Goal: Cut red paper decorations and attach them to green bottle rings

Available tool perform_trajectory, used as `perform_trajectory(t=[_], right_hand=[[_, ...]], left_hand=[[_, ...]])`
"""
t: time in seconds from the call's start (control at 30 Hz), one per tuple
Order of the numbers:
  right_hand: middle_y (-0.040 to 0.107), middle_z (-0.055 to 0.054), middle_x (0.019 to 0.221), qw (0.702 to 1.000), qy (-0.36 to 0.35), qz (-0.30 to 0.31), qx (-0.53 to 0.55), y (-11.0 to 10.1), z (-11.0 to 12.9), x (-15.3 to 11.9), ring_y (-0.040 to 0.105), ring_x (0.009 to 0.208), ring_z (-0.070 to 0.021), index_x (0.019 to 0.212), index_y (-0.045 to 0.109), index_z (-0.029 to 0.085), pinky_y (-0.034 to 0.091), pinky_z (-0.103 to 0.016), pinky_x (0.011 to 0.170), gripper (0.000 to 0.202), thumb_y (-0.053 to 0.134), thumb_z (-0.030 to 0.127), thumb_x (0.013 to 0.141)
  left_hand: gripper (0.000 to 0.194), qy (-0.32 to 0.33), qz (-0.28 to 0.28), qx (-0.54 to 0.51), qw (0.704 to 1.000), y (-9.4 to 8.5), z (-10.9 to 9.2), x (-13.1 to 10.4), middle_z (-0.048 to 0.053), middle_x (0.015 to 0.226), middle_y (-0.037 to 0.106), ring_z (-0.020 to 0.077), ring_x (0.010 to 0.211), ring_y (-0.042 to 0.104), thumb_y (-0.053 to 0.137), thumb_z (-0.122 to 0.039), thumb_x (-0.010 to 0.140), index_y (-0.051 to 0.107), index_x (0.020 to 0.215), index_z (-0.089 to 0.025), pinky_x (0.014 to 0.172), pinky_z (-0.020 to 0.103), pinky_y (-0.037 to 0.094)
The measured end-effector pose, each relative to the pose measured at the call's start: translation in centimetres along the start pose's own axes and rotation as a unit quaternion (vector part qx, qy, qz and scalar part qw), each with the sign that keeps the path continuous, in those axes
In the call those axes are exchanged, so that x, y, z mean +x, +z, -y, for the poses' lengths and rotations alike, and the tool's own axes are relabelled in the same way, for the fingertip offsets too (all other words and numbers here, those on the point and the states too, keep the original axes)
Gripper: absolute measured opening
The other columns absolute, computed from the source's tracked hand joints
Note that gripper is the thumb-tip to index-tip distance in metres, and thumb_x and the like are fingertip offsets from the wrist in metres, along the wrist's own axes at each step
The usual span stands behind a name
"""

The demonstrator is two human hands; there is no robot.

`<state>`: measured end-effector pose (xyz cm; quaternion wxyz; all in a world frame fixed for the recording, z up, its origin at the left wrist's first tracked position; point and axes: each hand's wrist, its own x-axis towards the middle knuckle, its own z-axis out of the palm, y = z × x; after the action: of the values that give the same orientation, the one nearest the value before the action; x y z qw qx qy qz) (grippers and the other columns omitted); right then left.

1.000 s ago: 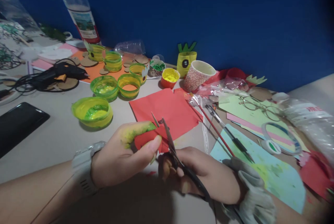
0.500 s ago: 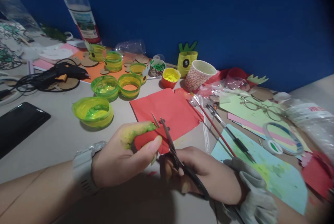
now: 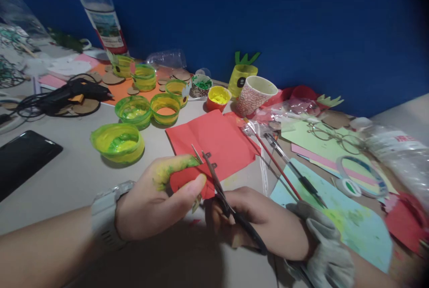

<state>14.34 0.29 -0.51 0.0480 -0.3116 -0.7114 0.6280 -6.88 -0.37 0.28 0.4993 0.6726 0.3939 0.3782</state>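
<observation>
My left hand [image 3: 167,201], smeared with green and yellow paint, pinches a small piece of red paper [image 3: 183,177] between thumb and fingers. Black scissors [image 3: 248,230] are gripped in my right hand [image 3: 261,218], their blades slightly apart at the red piece. Behind the blades a larger red sheet [image 3: 221,138] lies on the table, with two small dark marks showing near the scissor tips. A red-handled paintbrush [image 3: 275,158] and a black pen [image 3: 296,171] lie to the right of the sheet.
Green-and-yellow painted bowls [image 3: 117,142] stand at left, near a black phone [image 3: 25,160] and a glue gun [image 3: 80,91]. Behind are a yellow paint cup [image 3: 218,96] and a patterned paper cup [image 3: 256,95]. At right lie blue paper [image 3: 362,225], glasses [image 3: 335,135] and tape [image 3: 363,174].
Both hands stay in nearly the same place, and the red piece is turned slightly between the blades. The whole view has shifted a little.
</observation>
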Motion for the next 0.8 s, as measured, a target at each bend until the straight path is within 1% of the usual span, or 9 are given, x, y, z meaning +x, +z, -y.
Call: perform_trajectory(t=[0.07,0.17,0.3,0.47,0.53,0.63,0.73,0.8], right_hand=[[0.052,0.0,0.067,1.0,0.0,0.0,0.003,0.03,-0.01,-0.01,0.046,0.061,-0.0126,0.076,0.054,0.016,0.037,-0.023,0.056,0.061,0.046,0.076,0.079],[0.052,0.0,0.067,1.0,0.001,-0.001,0.005,0.04,-0.05,-0.05,0.046,0.061,-0.0127,0.075,0.053,0.016,0.037,-0.023,0.056,0.059,0.047,0.075,0.08],[0.052,0.0,0.066,1.0,0.004,-0.003,0.008,0.15,-0.09,-0.11,0.046,0.06,-0.0124,0.074,0.052,0.016,0.037,-0.023,0.056,0.056,0.047,0.072,0.083],[0.051,0.001,0.066,1.0,0.011,-0.014,-0.007,0.33,0.06,-0.12,0.045,0.059,-0.0118,0.074,0.052,0.016,0.037,-0.023,0.055,0.047,0.05,0.062,0.087],[0.051,0.001,0.065,1.0,0.02,-0.009,0.001,0.27,0.18,-0.15,0.045,0.059,-0.012,0.075,0.052,0.016,0.037,-0.023,0.055,0.044,0.052,0.059,0.087],[0.051,0.0,0.066,1.0,0.027,-0.004,0.014,0.16,0.27,-0.18,0.045,0.059,-0.0121,0.078,0.054,0.016,0.039,-0.024,0.056,0.041,0.056,0.056,0.085],[0.052,0.0,0.066,0.998,0.017,-0.019,0.061,0.38,0.23,-0.07,0.046,0.057,-0.0116,0.077,0.055,0.015,0.041,-0.024,0.055,0.041,0.058,0.055,0.084],[0.052,0.0,0.064,0.99,0.001,-0.054,0.127,0.78,0.16,0.09,0.046,0.054,-0.0101,0.075,0.054,0.015,0.04,-0.021,0.051,0.041,0.061,0.055,0.083]], left_hand=[[0.016,-0.017,-0.01,-0.009,1.0,0.04,0.25,-0.14,-0.007,0.062,0.051,0.005,0.054,0.044,0.05,-0.014,0.09,0.056,0.076,-0.019,0.052,0.01,0.041],[0.017,-0.035,-0.014,-0.011,0.999,0.02,0.44,-0.25,-0.006,0.06,0.051,0.0064,0.053,0.044,0.05,-0.019,0.091,0.058,0.076,-0.019,0.049,0.013,0.04],[0.02,-0.033,-0.019,-0.024,0.999,0.09,0.27,-0.12,-0.007,0.06,0.052,0.0053,0.052,0.045,0.05,-0.016,0.091,0.056,0.072,-0.019,0.05,0.012,0.04],[0.02,-0.032,-0.01,-0.045,0.998,0.2,0.08,-0.09,-0.008,0.059,0.052,0.0036,0.05,0.045,0.049,-0.013,0.09,0.055,0.073,-0.019,0.048,0.009,0.04],[0.019,-0.035,-0.014,-0.04,0.998,0.15,0.07,-0.19,-0.008,0.06,0.054,0.0041,0.051,0.046,0.05,-0.013,0.09,0.056,0.074,-0.019,0.049,0.01,0.041],[0.022,-0.039,-0.023,-0.043,0.998,0.08,0.14,-0.36,-0.007,0.059,0.054,0.004,0.051,0.047,0.051,-0.016,0.091,0.055,0.069,-0.018,0.049,0.01,0.041],[0.028,-0.057,-0.028,-0.076,0.995,0.18,0.4,-0.5,-0.007,0.056,0.052,0.0036,0.049,0.046,0.049,-0.024,0.094,0.052,0.066,-0.018,0.048,0.01,0.04],[0.029,-0.075,-0.032,-0.106,0.991,0.35,0.68,-0.56,-0.007,0.056,0.052,0.0041,0.048,0.045,0.049,-0.031,0.095,0.052,0.069,-0.018,0.046,0.011,0.04]])
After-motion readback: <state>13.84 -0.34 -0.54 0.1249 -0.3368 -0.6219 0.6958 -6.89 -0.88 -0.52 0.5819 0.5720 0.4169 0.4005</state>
